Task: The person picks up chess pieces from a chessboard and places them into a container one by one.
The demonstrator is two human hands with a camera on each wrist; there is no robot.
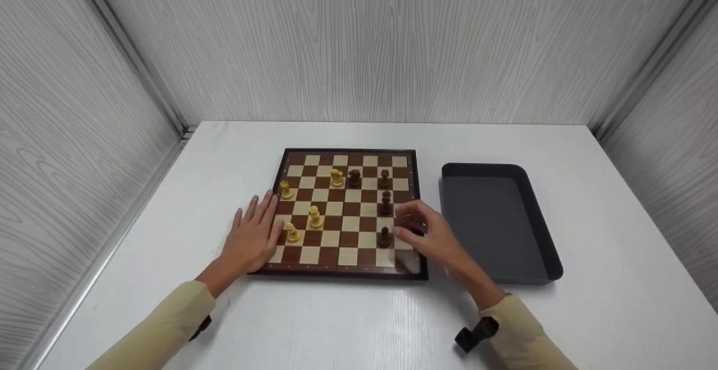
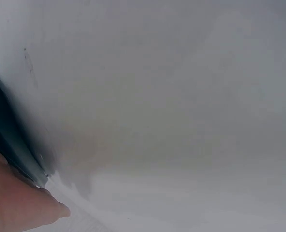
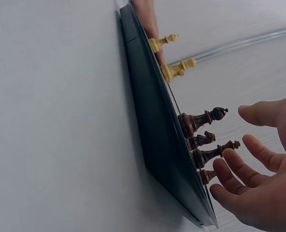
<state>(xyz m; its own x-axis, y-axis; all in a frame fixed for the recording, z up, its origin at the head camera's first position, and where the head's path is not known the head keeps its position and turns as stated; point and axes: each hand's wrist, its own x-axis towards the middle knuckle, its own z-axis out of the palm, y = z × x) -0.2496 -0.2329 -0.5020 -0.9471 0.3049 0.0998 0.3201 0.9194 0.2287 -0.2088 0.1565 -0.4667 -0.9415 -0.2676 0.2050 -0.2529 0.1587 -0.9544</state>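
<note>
"Is the right hand (image 1: 433,235) holding anything?"

"No. It hovers over the right edge of the chessboard (image 1: 348,257), loosely curved, with a clear gap between thumb and fingers. The thumb is near the dark bishop (image 1: 384,239), which stands near the board's front right corner."

"And the left hand (image 1: 251,241)?"

"Laid flat along the board's left edge, fingers straight, gripping nothing. I can't quite tell how firmly it touches; the left wrist view is mostly blurred tabletop."

"Where are the other pieces?"

"All upright on the board. The dark king (image 1: 385,205) is behind the bishop. Toward the board's far side, a pale knight (image 1: 336,178) and a dark knight (image 1: 354,178) stand side by side. A pale rook (image 1: 286,192) is by its left edge."

"The grey tray (image 1: 488,218)?"

"Just right of the board, on the white table (image 1: 314,325)."
</note>
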